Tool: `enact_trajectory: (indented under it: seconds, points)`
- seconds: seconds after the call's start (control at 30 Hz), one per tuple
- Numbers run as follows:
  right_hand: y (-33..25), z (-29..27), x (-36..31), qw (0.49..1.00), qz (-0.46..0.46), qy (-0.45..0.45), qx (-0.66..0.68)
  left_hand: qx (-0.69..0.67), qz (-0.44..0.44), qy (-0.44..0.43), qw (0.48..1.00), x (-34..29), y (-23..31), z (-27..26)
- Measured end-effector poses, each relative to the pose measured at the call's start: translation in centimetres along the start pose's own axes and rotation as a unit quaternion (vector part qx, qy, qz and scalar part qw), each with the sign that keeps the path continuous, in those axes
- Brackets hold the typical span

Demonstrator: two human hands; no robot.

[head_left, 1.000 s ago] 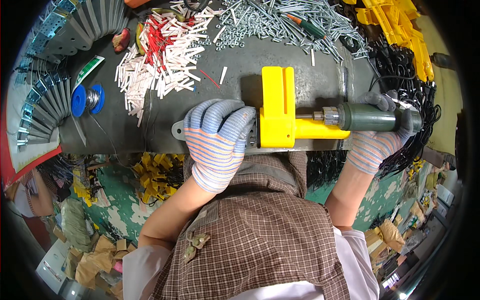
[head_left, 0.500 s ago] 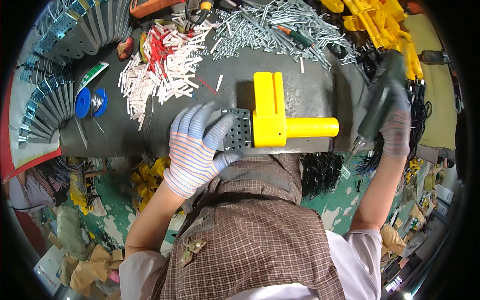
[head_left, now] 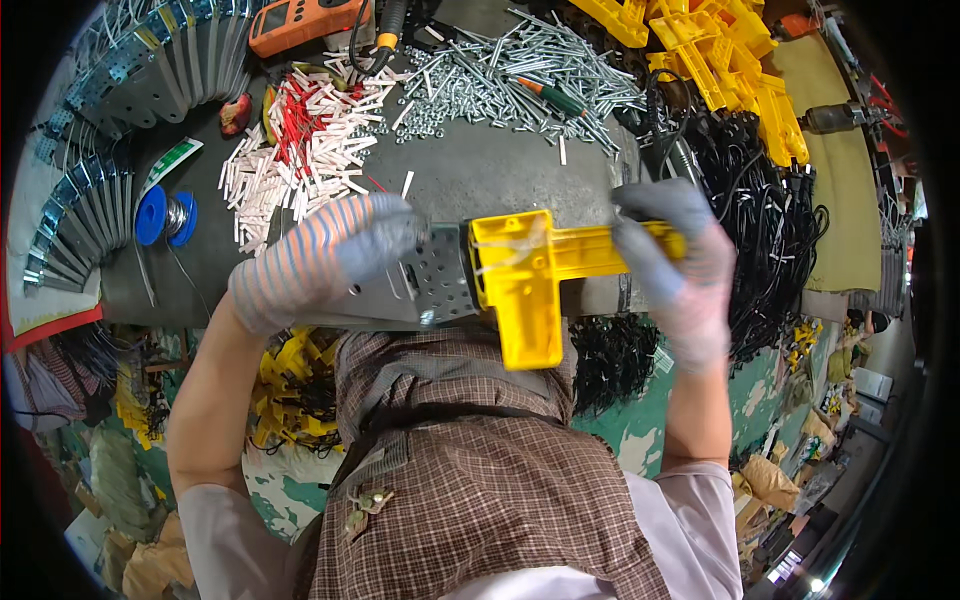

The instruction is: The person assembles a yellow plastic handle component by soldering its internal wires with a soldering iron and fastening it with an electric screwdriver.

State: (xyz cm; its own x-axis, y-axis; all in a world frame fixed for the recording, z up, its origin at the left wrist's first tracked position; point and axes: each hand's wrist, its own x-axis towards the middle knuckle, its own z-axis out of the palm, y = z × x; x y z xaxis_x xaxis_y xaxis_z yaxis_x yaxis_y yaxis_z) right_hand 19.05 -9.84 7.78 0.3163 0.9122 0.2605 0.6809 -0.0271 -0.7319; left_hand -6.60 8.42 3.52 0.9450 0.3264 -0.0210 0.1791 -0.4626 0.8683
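A yellow plastic housing (head_left: 528,290) with a handle is held over the bench's near edge, its hollow, ribbed side showing. A grey perforated metal plate (head_left: 441,272) is joined to its left side. My left hand (head_left: 325,252), in a striped glove, is closed on the plate's left part, with the fingertips partly hidden. At the other end, my gloved right hand (head_left: 685,265) is closed round the tip of the yellow handle, somewhat blurred by motion. Thin pale wires or strips show across the housing's upper part, too blurred to name.
White sleeves (head_left: 300,150) and red pieces lie in a pile at the left, near a blue solder spool (head_left: 165,216). Behind are screws (head_left: 530,75) with a green-handled screwdriver (head_left: 552,97). Black cords (head_left: 765,220) and yellow housings (head_left: 710,50) crowd the right. An orange meter (head_left: 300,25) lies far left.
The yellow housing has been turned over, from its smooth face to its hollow side. My right hand has let go of the dark green power tool, moved left and taken the handle.
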Motion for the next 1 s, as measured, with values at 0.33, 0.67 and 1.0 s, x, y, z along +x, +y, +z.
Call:
enact_trajectory:
  seconds: [0.33, 0.67, 1.0]
  points:
    - [3.3, 4.2, -0.5, 0.997, -0.041, 0.004, -0.066, 0.343, 0.063, 0.308, 0.885, 1.0, 3.4, 8.8]
    - [3.5, 5.3, 1.3, 0.974, -0.07, -0.158, -0.145, 0.315, 0.139, 0.341, 0.875, 2.4, 0.3, 10.9]
    - [2.5, 6.3, 0.8, 0.971, -0.104, -0.093, -0.192, 0.228, 0.235, 0.24, 0.914, 1.1, 0.8, 11.2]
